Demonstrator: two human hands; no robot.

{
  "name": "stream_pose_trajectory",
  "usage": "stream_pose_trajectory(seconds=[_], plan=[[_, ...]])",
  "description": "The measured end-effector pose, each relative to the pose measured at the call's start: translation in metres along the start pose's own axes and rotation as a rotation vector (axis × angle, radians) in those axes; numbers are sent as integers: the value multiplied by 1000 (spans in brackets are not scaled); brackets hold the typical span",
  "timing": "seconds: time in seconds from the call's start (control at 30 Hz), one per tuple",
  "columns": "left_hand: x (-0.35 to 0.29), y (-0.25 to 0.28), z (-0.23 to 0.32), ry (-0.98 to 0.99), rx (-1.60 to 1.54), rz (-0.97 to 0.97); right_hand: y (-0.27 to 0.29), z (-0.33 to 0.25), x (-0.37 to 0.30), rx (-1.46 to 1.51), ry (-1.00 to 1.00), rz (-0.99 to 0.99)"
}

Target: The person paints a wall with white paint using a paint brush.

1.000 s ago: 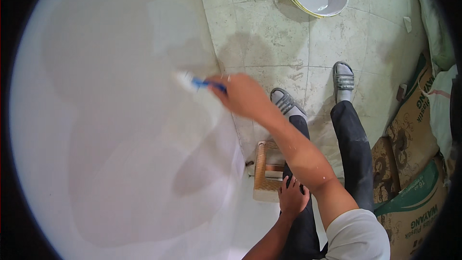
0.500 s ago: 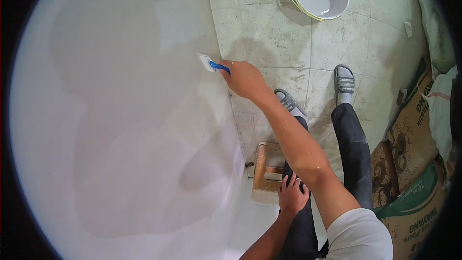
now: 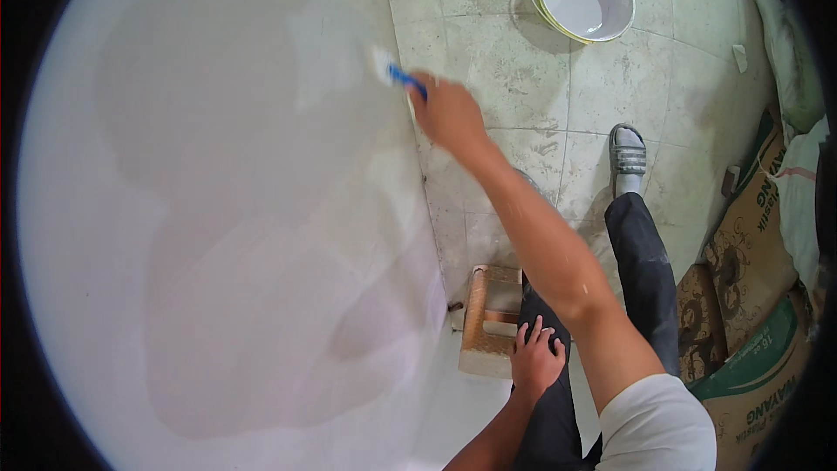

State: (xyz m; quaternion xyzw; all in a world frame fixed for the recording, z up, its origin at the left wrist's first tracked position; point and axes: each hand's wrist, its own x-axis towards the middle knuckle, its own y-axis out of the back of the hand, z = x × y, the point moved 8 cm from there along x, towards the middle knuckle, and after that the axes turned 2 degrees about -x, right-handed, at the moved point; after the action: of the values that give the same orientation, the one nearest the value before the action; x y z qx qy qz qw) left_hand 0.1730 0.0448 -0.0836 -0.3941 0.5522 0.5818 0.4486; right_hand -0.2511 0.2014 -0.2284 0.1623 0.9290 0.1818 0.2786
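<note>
My right hand is closed round the blue handle of a paintbrush. Its white bristle end is blurred and lies at the lower part of the pale wall, near where the wall meets the floor. Whether the bristles press on the wall at this instant is hard to tell. My left hand rests on my left thigh, fingers spread over the dark trousers and holding nothing. Beyond the right hand, a round bucket with whitish liquid stands on the floor.
A low brown stool stands beside my left leg, close to the wall. Cardboard boxes and pale sacks are piled along the right. The tiled floor is stained. My right foot wears a grey slide sandal.
My right hand has carried the paintbrush farther away along the wall's lower edge. The left hand stays on the thigh. The whole view has shifted slightly.
</note>
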Motion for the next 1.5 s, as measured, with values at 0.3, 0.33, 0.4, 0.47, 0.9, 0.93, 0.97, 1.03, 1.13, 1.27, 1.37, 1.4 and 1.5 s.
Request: stream_pose_trajectory(seconds=[0.3, 0.33, 0.4, 0.47, 0.9, 0.93, 0.97, 1.03, 1.13, 1.27, 1.37, 1.4, 1.5], plan=[[-1, 9, -16, 21, -14, 72, 24, -67, -42, 123, 482, -386], [-2, 9, -17, 11, -12, 83, 16, -42, -54, 126, 373, -432], [-1, 8, -12, -16, 2, 76, -8, 21, -62, 65, 169, -417], [-2, 8, -5, -16, 0, 80, -53, 77, -68, 13, 72, -363], [-2, -4, -12, 37, 9, -149, -83, 51, -111, 352, 102, -476], [-1, -8, -12, 41, 40, -151, -75, 64, -106, 310, 68, -389], [-1, -12, -14, 50, 74, -150, -88, 76, -96, 295, 70, -388], [-1, -31, -11, -5, 33, -136, -101, 127, -56, 29, -131, -152], [-7, -71, -30, 128, -1142, -122, -126, 101, -44, 134, -215, -168], [-11, -54, -54, 252, -1621, 19, -99, 10, -102, 240, -36, -307], [-7, 5, -14, -66, 65, -43, -63, -10, -129, 447, -86, -617], [-5, 10, -11, -32, 55, -71, -65, -1, -127, 448, -82, -615], [-2, 2, -12, -7, 66, -77, -106, 43, -103, 571, 26, -620]])
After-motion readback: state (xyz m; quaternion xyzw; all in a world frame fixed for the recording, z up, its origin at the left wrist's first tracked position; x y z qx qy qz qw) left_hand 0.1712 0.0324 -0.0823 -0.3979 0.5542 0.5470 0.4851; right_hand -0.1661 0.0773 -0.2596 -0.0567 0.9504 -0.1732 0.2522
